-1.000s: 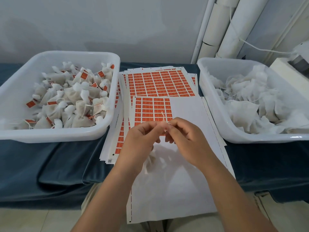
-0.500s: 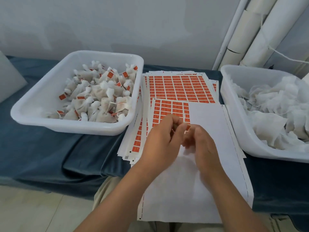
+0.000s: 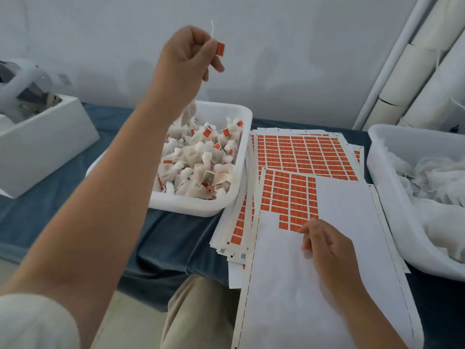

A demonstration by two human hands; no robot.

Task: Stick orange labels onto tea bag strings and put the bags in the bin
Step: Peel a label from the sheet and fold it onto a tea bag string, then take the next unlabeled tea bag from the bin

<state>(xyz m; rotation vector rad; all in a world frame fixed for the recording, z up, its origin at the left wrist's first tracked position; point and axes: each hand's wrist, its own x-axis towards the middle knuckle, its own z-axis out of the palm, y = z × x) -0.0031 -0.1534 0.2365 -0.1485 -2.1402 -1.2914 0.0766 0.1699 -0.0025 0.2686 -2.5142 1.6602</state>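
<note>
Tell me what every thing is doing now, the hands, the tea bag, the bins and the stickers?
Left hand, raised, pinching a string at its orange paper label.
White mesh tea bag, dangling below that hand.
Left white plastic bin, holds labelled bags.
Right white plastic bin, holds unlabelled bags.
Top white label sheet, mostly peeled bare.
Right hand, resting on that sheet by the remaining labels.

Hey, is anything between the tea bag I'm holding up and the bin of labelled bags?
Nothing visible. The tea bag hangs by its string from the left hand over the bin's open top, with only labelled bags below it.
</note>
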